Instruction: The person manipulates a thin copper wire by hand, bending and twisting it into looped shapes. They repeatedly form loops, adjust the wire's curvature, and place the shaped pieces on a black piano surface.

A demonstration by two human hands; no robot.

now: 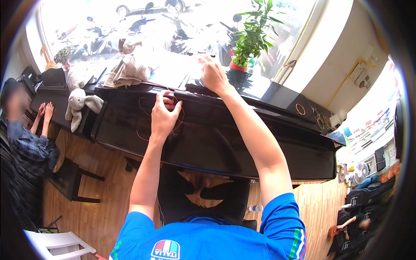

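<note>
**Left hand [165, 113] pinches a strand [183, 115]**

Left of the plant [252, 40] and nearer the person, the thin strand loops over the black tabletop [268, 147], held between narrowed fingertips. The right hand [213, 76], just left of the plant, has bent fingers; I cannot tell what they hold. Cloth [130, 69] lies farther left of the plant.
</note>
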